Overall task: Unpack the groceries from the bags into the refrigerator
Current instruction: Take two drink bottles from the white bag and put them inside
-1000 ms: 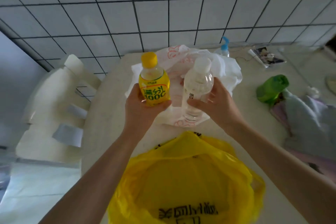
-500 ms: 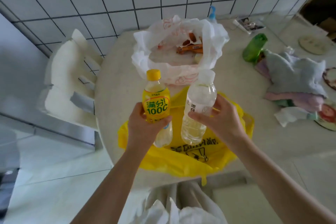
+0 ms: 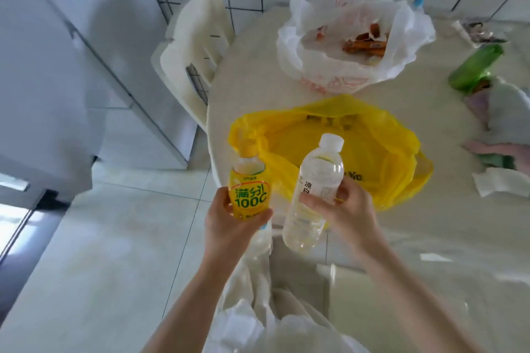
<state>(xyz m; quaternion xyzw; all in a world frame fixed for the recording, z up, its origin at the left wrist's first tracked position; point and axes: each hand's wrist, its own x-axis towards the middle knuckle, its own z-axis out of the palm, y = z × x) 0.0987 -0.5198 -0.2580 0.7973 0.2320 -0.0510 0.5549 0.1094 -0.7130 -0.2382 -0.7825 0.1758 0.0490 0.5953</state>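
Observation:
My left hand [image 3: 229, 226] grips a yellow drink bottle [image 3: 249, 186] with a yellow cap, held upright. A second clear bottle shows partly below that same hand. My right hand [image 3: 350, 212] holds a clear water bottle [image 3: 315, 195] with a white cap, tilted to the right. Both are held near the table's front left edge, in front of a yellow plastic bag [image 3: 358, 135] lying open on the round table [image 3: 252, 60]. Farther back stands a white plastic bag [image 3: 329, 66] with orange packets inside. The grey refrigerator [image 3: 57, 66] is at the left.
A white plastic chair [image 3: 195, 46] stands between the table and the refrigerator. On the table's right side lie a green bottle [image 3: 474, 66], folded cloths [image 3: 504, 112] and a white tissue [image 3: 499, 183]. Pale floor tiles stretch to the lower left.
The view has pulled back from the table and swung left, bringing the refrigerator into sight. Both hands carry their bottles toward me, now off the yellow bag near the table's edge.

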